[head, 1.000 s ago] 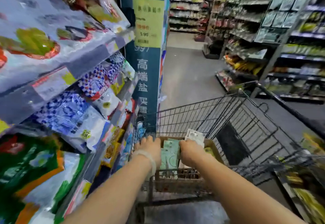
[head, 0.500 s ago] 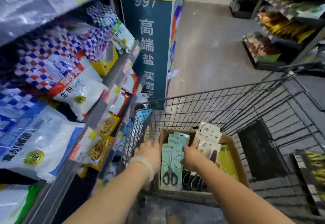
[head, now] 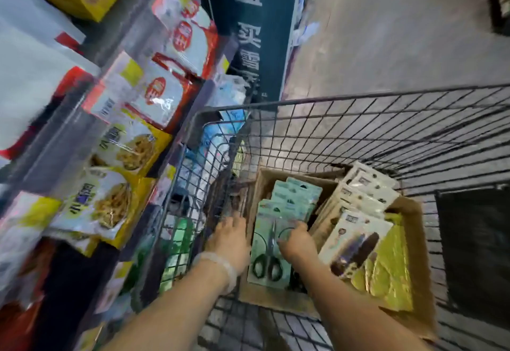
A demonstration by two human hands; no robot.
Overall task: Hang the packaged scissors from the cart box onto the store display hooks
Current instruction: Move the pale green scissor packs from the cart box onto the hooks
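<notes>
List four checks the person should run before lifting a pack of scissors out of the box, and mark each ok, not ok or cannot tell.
1. Cardboard box open, packs reachable: ok.
2. Right hand on the front green scissors pack: ok.
3. Left hand at the box's left wall, steadying it: cannot tell.
4. Firm hold on one pack only: cannot tell, the image is blurred.
5. Display hooks in sight: not ok, none visible.
</notes>
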